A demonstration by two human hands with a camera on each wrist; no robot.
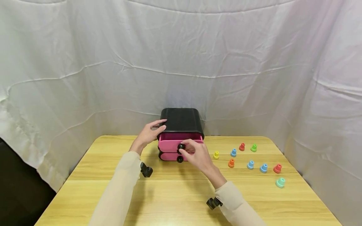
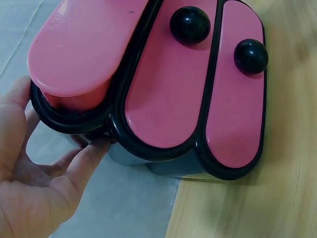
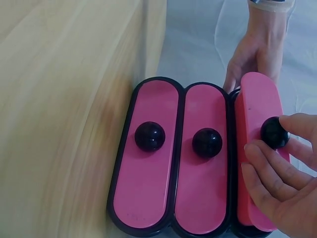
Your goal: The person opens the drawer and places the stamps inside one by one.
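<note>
The left hand (image 1: 148, 134) rests on the left side of the little drawer box (image 1: 181, 124). Its fingers are mostly straight and press on the black shell, with the thumb up by the top edge. It is not wrapped round anything.

The box stands at the back of the wooden counter (image 1: 169, 194), near the white cloth (image 1: 85, 62). It has a black shell and three pink drawers, each with a round black knob. The top drawer (image 1: 173, 142) sticks out a bit. The two under it look pushed in.

The box looks like hard, shiny plastic. It is likely light, so it could slide on the smooth wood when a drawer is pulled. A flat hand on the side is a good way to keep it from moving. The best place to hold a drawer is its knob, which is round and slick and fits between fingertips.

The right hand (image 1: 198, 153) pinches the top knob (image 3: 274, 132) with its thumb and fingers curled round it.

Further right, small colored pegs (image 1: 250, 164) stand on the counter, well apart from the box.
</note>
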